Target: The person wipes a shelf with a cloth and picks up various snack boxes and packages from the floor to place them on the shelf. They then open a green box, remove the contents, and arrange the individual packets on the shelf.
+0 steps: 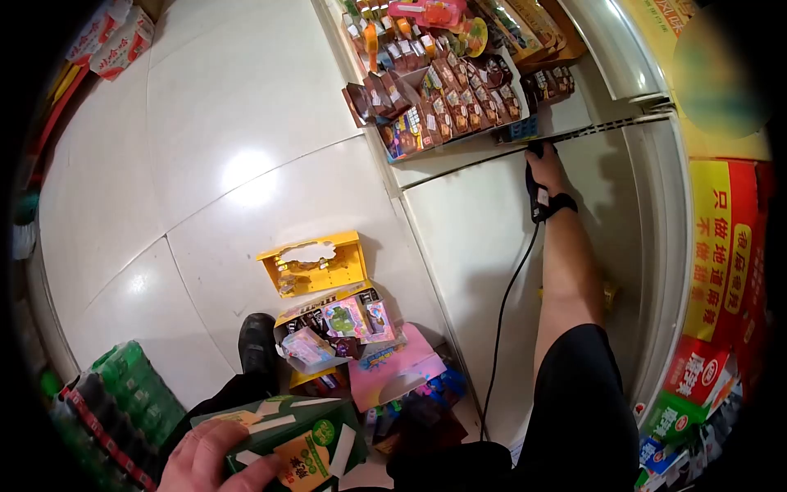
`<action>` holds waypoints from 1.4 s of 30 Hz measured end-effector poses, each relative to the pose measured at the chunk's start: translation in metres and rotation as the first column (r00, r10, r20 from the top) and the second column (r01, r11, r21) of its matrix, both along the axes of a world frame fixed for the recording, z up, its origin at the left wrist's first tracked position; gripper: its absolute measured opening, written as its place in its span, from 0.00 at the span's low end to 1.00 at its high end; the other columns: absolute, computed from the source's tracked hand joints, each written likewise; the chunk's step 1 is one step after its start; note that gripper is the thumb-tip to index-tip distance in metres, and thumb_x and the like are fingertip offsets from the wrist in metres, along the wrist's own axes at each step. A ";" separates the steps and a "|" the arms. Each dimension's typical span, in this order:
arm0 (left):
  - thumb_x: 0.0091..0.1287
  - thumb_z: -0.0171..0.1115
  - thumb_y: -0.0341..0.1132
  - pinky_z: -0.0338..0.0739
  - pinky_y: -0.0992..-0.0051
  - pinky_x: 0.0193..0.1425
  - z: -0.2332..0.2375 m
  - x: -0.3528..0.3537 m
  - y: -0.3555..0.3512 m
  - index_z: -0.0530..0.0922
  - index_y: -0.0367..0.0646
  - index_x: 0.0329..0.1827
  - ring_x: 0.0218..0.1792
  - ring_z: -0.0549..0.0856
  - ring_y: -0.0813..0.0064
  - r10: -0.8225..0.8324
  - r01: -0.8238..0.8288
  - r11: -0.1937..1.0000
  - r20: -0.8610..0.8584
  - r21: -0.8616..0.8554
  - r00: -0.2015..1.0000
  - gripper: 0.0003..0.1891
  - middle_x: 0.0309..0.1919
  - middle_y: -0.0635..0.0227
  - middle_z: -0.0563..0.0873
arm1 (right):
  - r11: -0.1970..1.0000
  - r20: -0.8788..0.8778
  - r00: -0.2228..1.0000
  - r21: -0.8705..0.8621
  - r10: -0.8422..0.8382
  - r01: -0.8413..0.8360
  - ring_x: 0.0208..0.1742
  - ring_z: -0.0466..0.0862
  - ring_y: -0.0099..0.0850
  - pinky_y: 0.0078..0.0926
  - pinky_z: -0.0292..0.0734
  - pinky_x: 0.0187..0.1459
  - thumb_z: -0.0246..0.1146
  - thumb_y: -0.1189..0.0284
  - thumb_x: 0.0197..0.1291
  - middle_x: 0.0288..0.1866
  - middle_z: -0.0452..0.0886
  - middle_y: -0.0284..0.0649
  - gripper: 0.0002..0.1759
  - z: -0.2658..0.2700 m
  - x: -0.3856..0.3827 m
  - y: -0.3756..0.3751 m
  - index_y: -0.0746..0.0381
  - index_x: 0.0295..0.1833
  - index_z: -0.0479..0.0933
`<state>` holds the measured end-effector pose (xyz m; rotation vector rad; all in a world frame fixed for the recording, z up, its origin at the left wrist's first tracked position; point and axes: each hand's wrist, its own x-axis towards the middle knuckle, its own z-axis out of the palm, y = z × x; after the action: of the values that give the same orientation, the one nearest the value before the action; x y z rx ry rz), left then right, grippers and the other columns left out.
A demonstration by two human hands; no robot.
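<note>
Fingers (261, 472) clamp — left hand (205, 466) on a boxy green carton (283, 430), right hand (551, 171) around a corded black device (537, 209).

Light glossy floor tiles (246, 98), red-and-white packages (123, 49) at far left, green wrapped multipack (139, 381) at near left, yellow carton (340, 277) with irregular cutout on the tiles, pink carton panel (398, 365) nearer, red-and-yellow printed panel (721, 246) at right, assorted snack packets (680, 418) at near right.
</note>
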<state>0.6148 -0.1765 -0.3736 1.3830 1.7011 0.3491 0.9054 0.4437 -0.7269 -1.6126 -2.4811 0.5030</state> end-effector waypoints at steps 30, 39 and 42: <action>0.48 0.76 0.51 0.80 0.52 0.60 0.018 0.062 -0.031 0.81 0.52 0.62 0.55 0.81 0.44 -0.303 0.316 0.930 -0.095 0.189 0.948 0.35 0.56 0.50 0.76 | 0.898 -0.129 0.895 0.177 0.428 -0.404 0.78 0.63 0.46 0.49 0.53 0.77 0.62 0.63 0.62 0.77 0.67 0.44 0.31 0.004 -0.120 -0.293 0.57 0.71 0.70; 0.46 0.79 0.45 0.79 0.55 0.63 0.020 0.075 -0.044 0.76 0.53 0.67 0.59 0.80 0.46 -0.326 0.338 0.924 -0.096 0.181 0.941 0.40 0.57 0.52 0.75 | 0.839 -0.050 0.838 0.087 0.543 -0.538 0.80 0.61 0.46 0.51 0.52 0.79 0.66 0.72 0.60 0.79 0.66 0.40 0.31 0.033 -0.017 -0.355 0.55 0.70 0.71; 0.43 0.81 0.43 0.81 0.55 0.60 0.017 0.081 -0.048 0.78 0.50 0.63 0.56 0.81 0.45 -0.332 0.349 0.905 -0.110 0.241 0.937 0.39 0.56 0.52 0.76 | 0.857 -0.055 0.855 0.021 0.516 -0.515 0.80 0.61 0.47 0.50 0.53 0.79 0.67 0.72 0.60 0.79 0.66 0.41 0.31 0.040 0.042 -0.385 0.55 0.71 0.71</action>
<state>0.6956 -0.2247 -0.3570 1.8698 1.4632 0.3347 0.9473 0.0585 -0.6866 -0.8857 -2.8537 0.5890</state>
